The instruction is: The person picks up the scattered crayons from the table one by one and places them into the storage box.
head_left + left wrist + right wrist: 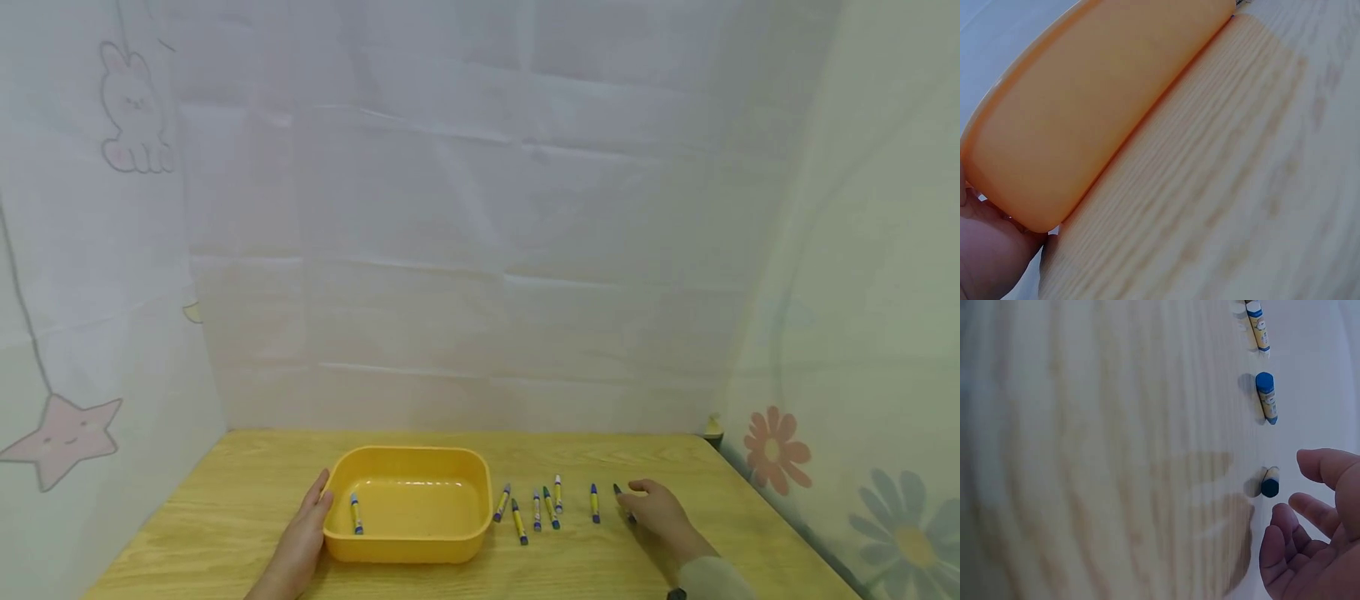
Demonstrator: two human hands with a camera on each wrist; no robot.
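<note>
A yellow plastic tub (408, 548) stands on the wooden table, with one light-blue-tipped crayon (356, 513) lying inside it. My left hand (298, 537) rests along the outside of the tub's left wall, its fingers fairly straight; the left wrist view shows that hand (988, 247) touching the tub's corner (1047, 206). Over at the right, my right hand (660, 515) is at a dark-ended crayon (618, 492) and partly covers it. In the right wrist view a gap shows between the spread thumb and fingers of this hand (1329, 531) and the dark crayon (1270, 485).
Several crayons lie between the tub and my right hand, among them a blue one (595, 503), a white-tipped one (558, 493) and a green one (551, 507). The table (262, 475) ends at patterned cloth walls at the back and sides.
</note>
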